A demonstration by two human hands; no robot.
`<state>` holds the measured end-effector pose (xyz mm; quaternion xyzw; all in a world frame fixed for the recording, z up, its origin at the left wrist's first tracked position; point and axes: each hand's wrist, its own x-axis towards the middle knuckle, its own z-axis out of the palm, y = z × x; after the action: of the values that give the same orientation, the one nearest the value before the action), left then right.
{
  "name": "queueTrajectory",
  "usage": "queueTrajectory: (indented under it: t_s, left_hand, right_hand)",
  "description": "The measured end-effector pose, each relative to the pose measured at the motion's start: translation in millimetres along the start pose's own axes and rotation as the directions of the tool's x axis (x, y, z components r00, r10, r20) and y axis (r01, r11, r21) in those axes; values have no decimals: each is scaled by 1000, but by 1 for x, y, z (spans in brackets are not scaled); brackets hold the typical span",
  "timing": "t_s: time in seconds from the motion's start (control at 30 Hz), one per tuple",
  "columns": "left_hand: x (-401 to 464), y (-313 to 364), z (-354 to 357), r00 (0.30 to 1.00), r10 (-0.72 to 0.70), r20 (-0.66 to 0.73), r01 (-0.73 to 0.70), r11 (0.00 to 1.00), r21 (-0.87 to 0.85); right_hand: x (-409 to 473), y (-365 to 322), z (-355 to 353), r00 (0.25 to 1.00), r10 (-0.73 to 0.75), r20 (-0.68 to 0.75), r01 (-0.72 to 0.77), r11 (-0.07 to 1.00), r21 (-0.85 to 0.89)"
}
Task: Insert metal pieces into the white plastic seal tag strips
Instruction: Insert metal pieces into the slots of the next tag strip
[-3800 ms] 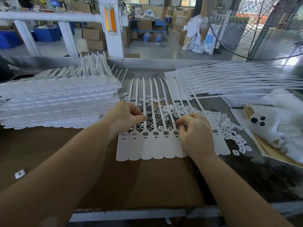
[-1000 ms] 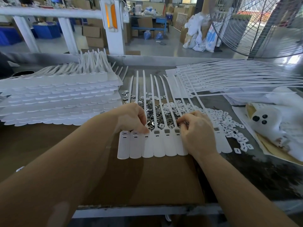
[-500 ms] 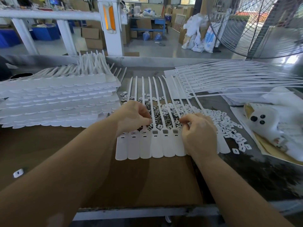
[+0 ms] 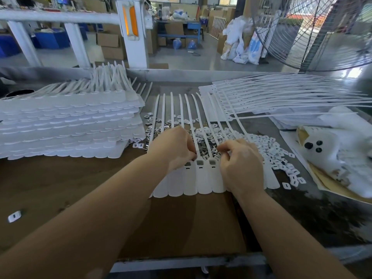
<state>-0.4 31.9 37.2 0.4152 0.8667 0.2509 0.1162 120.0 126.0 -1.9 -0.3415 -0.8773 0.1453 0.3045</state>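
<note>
Between the curled left hand [image 4: 174, 148] and right hand [image 4: 240, 161] lay small shiny metal pieces [image 4: 203, 149] – light, slippery, best pinched edgewise – above flexible white plastic seal tag strips [image 4: 201, 178]; neither hand's hold showed.

At far right we see a large wire-guarded fan [image 4: 314, 31]. Near right, a white plush toy [image 4: 330, 150] lies on brown paper. Far off stand a white pillar [image 4: 136, 43], cardboard boxes [image 4: 109, 45], blue bins [image 4: 48, 39] and white sacks [image 4: 241, 45].

Two bare forearms, no sleeves, hands [image 4: 175, 148] ungloved, ringless
</note>
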Motion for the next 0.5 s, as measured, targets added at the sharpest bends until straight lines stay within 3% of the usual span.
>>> queueTrajectory:
  t_s: [0.3, 0.5]
  left_hand:
    - [-2, -11, -5, 996, -26, -88, 0, 961, -277]
    - [-5, -14, -9, 997, -29, -70, 2, 934, -358]
  right_hand:
    - [0, 1, 0, 1000, -10, 6, 10, 1000, 8]
    - [0, 1, 0, 1000, -17, 4, 17, 1000, 17]
